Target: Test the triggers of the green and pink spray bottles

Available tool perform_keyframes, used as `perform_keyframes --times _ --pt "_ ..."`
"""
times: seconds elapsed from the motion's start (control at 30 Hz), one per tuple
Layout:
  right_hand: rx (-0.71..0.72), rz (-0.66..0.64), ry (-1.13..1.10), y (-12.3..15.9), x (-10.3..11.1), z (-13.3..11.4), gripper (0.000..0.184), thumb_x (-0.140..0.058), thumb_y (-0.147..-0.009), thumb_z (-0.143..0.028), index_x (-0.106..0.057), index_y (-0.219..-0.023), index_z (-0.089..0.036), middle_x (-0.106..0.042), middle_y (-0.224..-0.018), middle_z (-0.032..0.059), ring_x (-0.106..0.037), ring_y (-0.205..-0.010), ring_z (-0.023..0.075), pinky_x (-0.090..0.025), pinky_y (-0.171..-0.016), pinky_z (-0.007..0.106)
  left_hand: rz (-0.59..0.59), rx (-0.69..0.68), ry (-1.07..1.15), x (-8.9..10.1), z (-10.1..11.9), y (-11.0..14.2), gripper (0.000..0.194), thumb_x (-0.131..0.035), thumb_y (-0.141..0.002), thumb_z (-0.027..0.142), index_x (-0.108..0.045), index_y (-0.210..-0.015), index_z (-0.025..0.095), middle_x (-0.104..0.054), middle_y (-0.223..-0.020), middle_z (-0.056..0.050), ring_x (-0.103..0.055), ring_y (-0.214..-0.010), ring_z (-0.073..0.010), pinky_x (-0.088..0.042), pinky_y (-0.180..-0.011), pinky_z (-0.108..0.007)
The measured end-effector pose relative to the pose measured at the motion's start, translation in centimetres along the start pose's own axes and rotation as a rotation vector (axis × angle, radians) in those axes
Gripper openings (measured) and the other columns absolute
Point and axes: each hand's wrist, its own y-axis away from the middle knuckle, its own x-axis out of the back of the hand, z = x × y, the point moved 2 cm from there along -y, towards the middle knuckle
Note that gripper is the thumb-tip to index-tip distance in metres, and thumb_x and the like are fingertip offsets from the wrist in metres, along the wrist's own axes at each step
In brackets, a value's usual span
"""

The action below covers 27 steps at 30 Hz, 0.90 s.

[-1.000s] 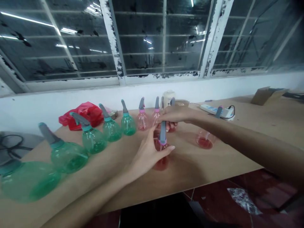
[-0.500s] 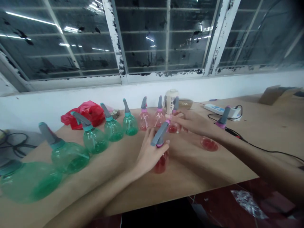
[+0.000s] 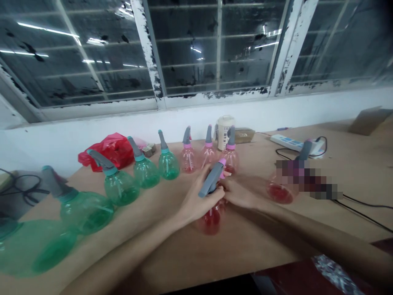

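Note:
A clear spray bottle (image 3: pixel 211 219) with red liquid and a grey-and-pink trigger head stands in front of me. My left hand (image 3: pixel 198 200) is closed around its neck, just below the trigger head. From the other side, my right hand (image 3: pixel 238 192) closes on the same bottle, its fingertips partly hidden behind it. Just behind my hands is a pink-collared spray bottle (image 3: pixel 230 157), with two similar ones, a middle bottle (image 3: pixel 208 153) and a left bottle (image 3: pixel 188 157), beside it. Another red-liquid bottle (image 3: pixel 280 192) stands to the right, partly blurred out.
Several green spray bottles (image 3: pixel 121 188) line the left side of the brown table (image 3: pixel 172 262). Behind them lies a red plastic bag (image 3: pixel 110 149). Toward the back are a white cup (image 3: pixel 225 135), a power strip (image 3: pixel 291 143) with black cables, and a cardboard piece (image 3: pixel 367 121).
My right hand has come down and toward me from beside the rear pink-collared bottle onto the bottle in my left hand. The left hand keeps its grip. The view has shifted slightly.

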Motion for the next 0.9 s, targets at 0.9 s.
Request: perform_keyframes --times 0.9 --pt "0.243 0.12 0.48 -0.6 -2.0 3.4 0.039 -0.048 -0.092 -0.032 -0.05 -0.126 -0.014 -0.058 -0.127 0.0159 -0.055 -0.117 0.0287 -0.048 -0.094 0.046 0.143 -0.018 -0.164 1.7 -0.4 -0.2 0.009 -0.059 -0.079 0.025 -0.05 -0.082 0.023 -0.055 -0.063 0.004 -0.055 -0.055 -0.0123 -0.049 -0.06 -0.028"
